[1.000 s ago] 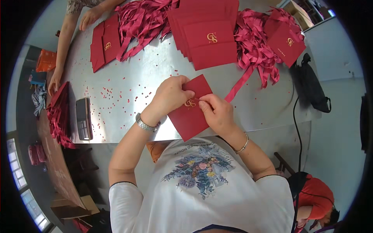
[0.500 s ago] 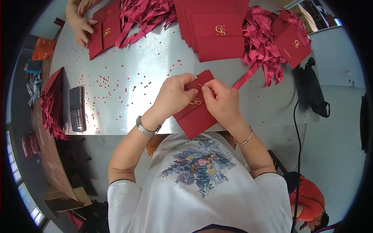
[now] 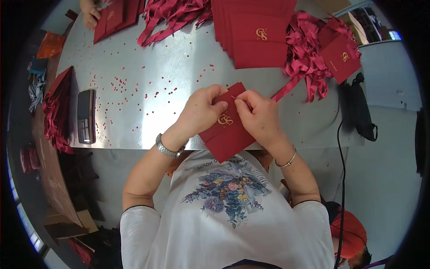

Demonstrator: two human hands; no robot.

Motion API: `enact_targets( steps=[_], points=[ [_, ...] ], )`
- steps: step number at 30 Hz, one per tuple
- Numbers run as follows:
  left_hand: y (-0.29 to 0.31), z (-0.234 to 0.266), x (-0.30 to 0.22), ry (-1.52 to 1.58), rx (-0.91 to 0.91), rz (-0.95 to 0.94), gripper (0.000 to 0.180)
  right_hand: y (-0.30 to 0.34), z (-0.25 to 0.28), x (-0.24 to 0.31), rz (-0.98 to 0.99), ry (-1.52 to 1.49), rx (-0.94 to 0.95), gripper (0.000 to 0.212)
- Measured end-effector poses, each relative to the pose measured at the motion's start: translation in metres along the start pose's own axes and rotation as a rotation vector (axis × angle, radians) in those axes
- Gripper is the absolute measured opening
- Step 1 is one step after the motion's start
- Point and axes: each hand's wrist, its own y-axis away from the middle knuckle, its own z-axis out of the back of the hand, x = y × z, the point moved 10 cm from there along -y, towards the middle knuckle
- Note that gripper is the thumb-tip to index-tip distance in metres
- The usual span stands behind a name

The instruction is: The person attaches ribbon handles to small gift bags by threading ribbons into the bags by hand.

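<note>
Right hand point(image 3: 260, 115) has moved up the red card point(image 3: 226, 145) since a second ago — fingertips were beside the gold emblem, now above it, near the top end. Right thumb and forefinger pinched together on a thin pink strip point(image 3: 233, 97); can't tell what it joins to. Left hand point(image 3: 199, 110) clamped on the card's upper left edge, thumb on the face. Card sits between both hands, slanted, lower corner past the table's near edge and in front of the white shirt point(image 3: 215, 242). Watch point(image 3: 166, 147) on left wrist, bangle point(image 3: 286, 159) on right. One ribbon point(image 3: 287, 87) runs from the right-hand ribbon pile point(image 3: 302, 47) toward the right hand; its near end is hidden. Stack of red folders point(image 3: 259, 51) beyond the hands, second ribbon pile point(image 3: 177, 20) left of it. Metal table point(image 3: 313, 127) has red dots point(image 3: 120, 83) scattered left of the hands, then a phone point(image 3: 86, 116), then a red bundle point(image 3: 58, 112) at the left edge. Black case point(image 3: 357, 105) at the right edge. Co-worker's hand point(image 3: 91, 15) top left — just beside more folders point(image 3: 118, 20).
</note>
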Motion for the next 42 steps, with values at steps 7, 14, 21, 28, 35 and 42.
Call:
enact_targets(
  steps=[7, 14, 21, 28, 35, 42],
  points=[
    [0.0, 0.001, 0.011, 0.02, -0.027, 0.017, 0.018, 0.001, -0.004, 0.003, 0.04, 0.045, 0.009, 0.009],
    [0.001, 0.001, 0.009, 0.021, -0.048, 0.0, 0.02, -0.004, -0.01, 0.012, 0.137, 0.203, 0.07, 0.01],
    [0.008, -0.005, -0.027, -0.388, -0.116, -0.216, 0.023, -0.013, -0.033, 0.031, 0.26, 0.585, 0.286, 0.012],
    [0.008, 0.008, -0.001, 0.315, 0.168, 0.104, 0.023, 0.012, -0.01, 0.044, 0.333, 0.295, 0.095, 0.015],
    [0.007, -0.002, -0.022, -0.105, 0.358, 0.009, 0.017, 0.03, -0.007, 0.05, 0.418, 0.287, -0.043, 0.02],
    [0.015, -0.002, -0.03, -0.411, 0.092, -0.278, 0.008, 0.043, -0.014, 0.024, 0.377, 0.288, -0.06, 0.025]
  ],
)
